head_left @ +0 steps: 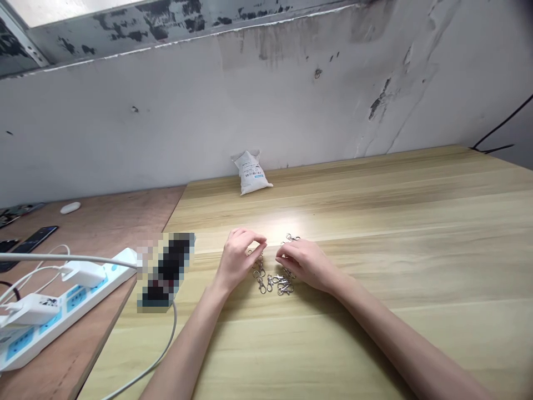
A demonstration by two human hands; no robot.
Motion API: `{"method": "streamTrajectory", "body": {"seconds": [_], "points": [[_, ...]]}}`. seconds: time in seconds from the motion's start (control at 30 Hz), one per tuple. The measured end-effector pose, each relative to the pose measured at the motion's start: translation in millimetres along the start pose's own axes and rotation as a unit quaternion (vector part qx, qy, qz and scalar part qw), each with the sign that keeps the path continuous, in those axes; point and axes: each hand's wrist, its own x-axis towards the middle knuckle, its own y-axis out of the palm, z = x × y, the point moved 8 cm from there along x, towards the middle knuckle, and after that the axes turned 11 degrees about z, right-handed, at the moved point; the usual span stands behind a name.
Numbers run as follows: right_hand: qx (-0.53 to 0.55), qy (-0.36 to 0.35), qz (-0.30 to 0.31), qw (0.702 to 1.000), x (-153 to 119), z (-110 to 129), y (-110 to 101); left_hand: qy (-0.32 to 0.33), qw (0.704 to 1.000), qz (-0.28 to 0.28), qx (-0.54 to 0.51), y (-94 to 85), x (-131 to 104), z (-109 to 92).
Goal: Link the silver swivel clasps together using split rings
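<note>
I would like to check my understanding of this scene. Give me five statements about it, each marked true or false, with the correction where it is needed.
1. Metal clasps lie on the wooden table near the left hand and the right hand. True.
2. The two hands touch each other. False: a gap separates them.
3. White chargers are plugged into a power strip. True.
4. The power strip is to the right of both hands. False: it is to their left.
5. A white packet is near the wall. True.
</note>
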Motion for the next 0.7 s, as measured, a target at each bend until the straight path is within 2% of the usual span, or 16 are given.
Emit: {"method": "streamTrajectory", "body": {"seconds": [0.17, 0.47, 0.7], "points": [[-0.002, 0.006, 0.001, 1.000, 0.1, -1.2, 0.5, 0.017, 1.000, 0.002, 0.013, 0.8, -0.2, -2.4], [0.007, 0.015, 0.020, 1.000, 1.0, -3.4, 2.7, 0.005, 1.000, 0.004, -0.012, 4.1, -1.4, 4.0], [0.007, 0.020, 0.026, 0.999, 1.1, -2.4, 3.2, 0.032, 0.999, 0.010, -0.013, 1.0, 0.6, -4.1]]}}
